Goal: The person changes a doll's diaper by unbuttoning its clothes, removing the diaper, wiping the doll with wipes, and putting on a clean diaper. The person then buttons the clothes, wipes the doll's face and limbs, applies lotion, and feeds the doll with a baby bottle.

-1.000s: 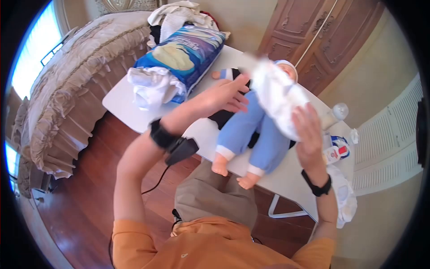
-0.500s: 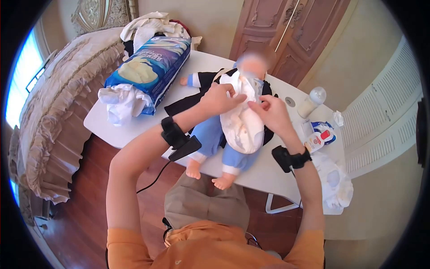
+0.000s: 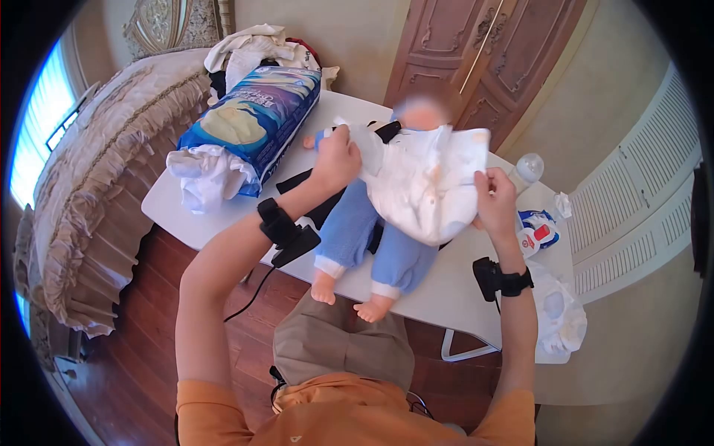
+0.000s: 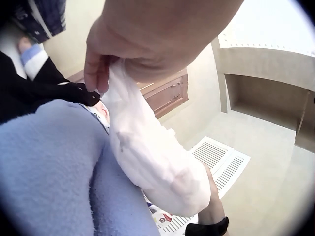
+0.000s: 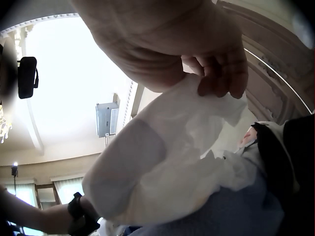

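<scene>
Both hands hold a white diaper (image 3: 424,189), stretched out between them above a baby doll. My left hand (image 3: 338,157) pinches its left edge, and my right hand (image 3: 497,202) grips the right side between thumb and fingers. Underneath, the doll lies on its back in blue fleecy trousers (image 3: 349,223) with bare feet toward me; the diaper hides its belly. In the left wrist view, the diaper (image 4: 152,162) hangs in a loose curve from the left fingers. From the right wrist, its thin white sheet (image 5: 167,157) droops below the right fingertips.
A blue diaper pack (image 3: 260,111) lies at the table's left, white diapers (image 3: 208,178) spilling from its end. Black cloth (image 3: 305,186) lies by the doll. At the right are a feeding bottle (image 3: 529,168), a red-capped bottle (image 3: 532,239) and a white crumpled bundle (image 3: 558,320) at the edge.
The diaper swung down from a blurred, raised position to above the doll's belly. Both hands met at its middle, then moved apart, spreading it wide.
</scene>
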Available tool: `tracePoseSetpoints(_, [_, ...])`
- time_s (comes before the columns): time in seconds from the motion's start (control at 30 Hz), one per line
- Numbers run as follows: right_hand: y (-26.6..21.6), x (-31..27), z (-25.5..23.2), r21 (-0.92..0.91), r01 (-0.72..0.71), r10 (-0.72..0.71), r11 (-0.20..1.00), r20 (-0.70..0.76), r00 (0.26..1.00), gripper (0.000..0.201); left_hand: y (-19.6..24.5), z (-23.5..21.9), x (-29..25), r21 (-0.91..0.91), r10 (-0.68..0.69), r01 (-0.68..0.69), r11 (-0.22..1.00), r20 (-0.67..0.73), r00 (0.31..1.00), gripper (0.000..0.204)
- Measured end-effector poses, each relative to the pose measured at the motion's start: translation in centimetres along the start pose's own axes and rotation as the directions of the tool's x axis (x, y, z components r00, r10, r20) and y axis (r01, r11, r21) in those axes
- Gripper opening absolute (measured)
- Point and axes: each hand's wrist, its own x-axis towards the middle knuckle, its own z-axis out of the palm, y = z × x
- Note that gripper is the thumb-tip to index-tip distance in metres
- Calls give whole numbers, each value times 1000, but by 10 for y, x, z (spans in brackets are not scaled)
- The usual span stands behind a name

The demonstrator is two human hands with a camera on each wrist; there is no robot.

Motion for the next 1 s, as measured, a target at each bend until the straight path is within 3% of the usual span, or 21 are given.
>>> tracePoseSetpoints(0.1, [1,-5,-12,182,18,-17,983,-3,1000,14,-4,-9,1,-82,-56,65,994,112,992,15])
tracePoseSetpoints(0.13, [-4,-7,-15,302,-74,62,950,51,997,16,0,-9,1,-84,-53,63,994,115,992,15])
tracePoseSetpoints(0.17, [-9,-8,-17,413,-169,132,895,115,985,19,4,-7,2,88,109,-103,991,-64,992,20])
tracePoseSetpoints(0.2, [-16,-9,-17,411,-171,135,896,115,984,19,12,-7,1,282,292,-228,932,-208,933,25])
tracePoseSetpoints(0.23, [-23,-9,-16,559,-232,180,796,147,973,20,21,-9,1,481,480,-302,823,-306,822,31])
tracePoseSetpoints(0.27, [-26,-8,-14,688,-285,217,667,186,958,22,30,-10,0,480,478,-300,824,-307,823,31])
tracePoseSetpoints(0.33, [-27,-4,-12,705,-286,213,649,192,958,22,55,-15,-4,88,449,-440,894,-156,880,30])
tracePoseSetpoints(0.37, [-27,-2,-11,722,-285,208,631,196,958,22,64,-17,-3,87,445,-436,896,-155,882,30])
tracePoseSetpoints(0.4, [-30,-1,-11,720,-288,210,631,198,957,22,72,-19,0,-144,306,-283,948,172,937,32])
tracePoseSetpoints(0.43, [-36,1,-12,770,-276,181,576,209,961,21,76,-19,2,-301,203,-50,952,502,841,34])
tracePoseSetpoints(0.5, [-38,2,-16,812,-262,149,521,216,965,20,62,-1,6,-345,182,12,938,525,832,35])
tracePoseSetpoints(0.57, [-33,8,-25,882,-189,18,432,201,979,27,48,13,11,-432,396,-154,888,550,736,39])
tracePoseSetpoints(0.6, [-33,9,-29,881,-186,13,434,200,980,27,52,12,8,-588,424,26,808,612,667,48])
tracePoseSetpoints(0.63, [-33,9,-32,888,-179,-18,423,206,978,33,55,10,4,-590,425,25,807,610,669,48])
tracePoseSetpoints(0.7, [-28,9,-38,893,-176,-47,414,214,976,40,63,3,-6,-597,393,384,704,778,490,54])
tracePoseSetpoints(0.73, [-22,11,-39,894,-165,-49,416,203,978,43,68,4,-10,-639,459,453,622,766,450,48])
tracePoseSetpoints(0.77, [-18,13,-40,896,-152,-53,418,191,980,47,72,6,-12,-641,460,451,621,764,451,48])
tracePoseSetpoints(0.83, [-16,16,-40,890,-125,-30,439,153,988,47,78,12,-13,-628,430,255,735,723,541,41])
tracePoseSetpoints(0.87, [-16,17,-41,883,-100,-6,459,116,993,47,80,13,-11,-627,430,255,736,724,540,41])
tracePoseSetpoints(0.93, [-22,13,-48,881,-55,-56,470,92,994,48,82,19,-6,-619,422,-2,785,533,733,35])
tracePoseSetpoints(1.0, [-31,4,-62,877,-3,-111,481,64,992,49,87,18,-5,-592,469,-217,776,312,826,32])
